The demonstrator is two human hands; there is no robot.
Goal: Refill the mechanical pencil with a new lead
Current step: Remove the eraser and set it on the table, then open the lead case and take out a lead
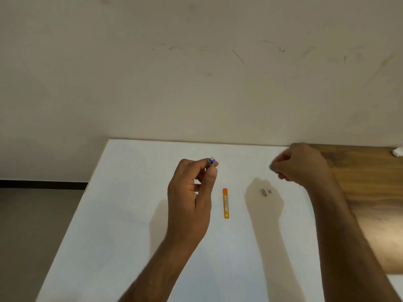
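My left hand (192, 192) grips the mechanical pencil (211, 162) upright above the white board; only its top end shows, with a blue ring and a white tip. An orange lead case (226, 203) lies flat on the white board (130, 214) just right of that hand. Further right lie a small dark metal cap (263, 192) and a tiny brownish piece (270, 191). My right hand (303, 165) hovers above and to the right of the cap, blurred, with fingers pinched together; whether it holds a lead is too fine to tell.
The white board covers a wooden table (370, 182) that shows at the right. A white crumpled object (398, 151) sits at the far right edge. A pale wall stands right behind the table, and grey floor lies to the left.
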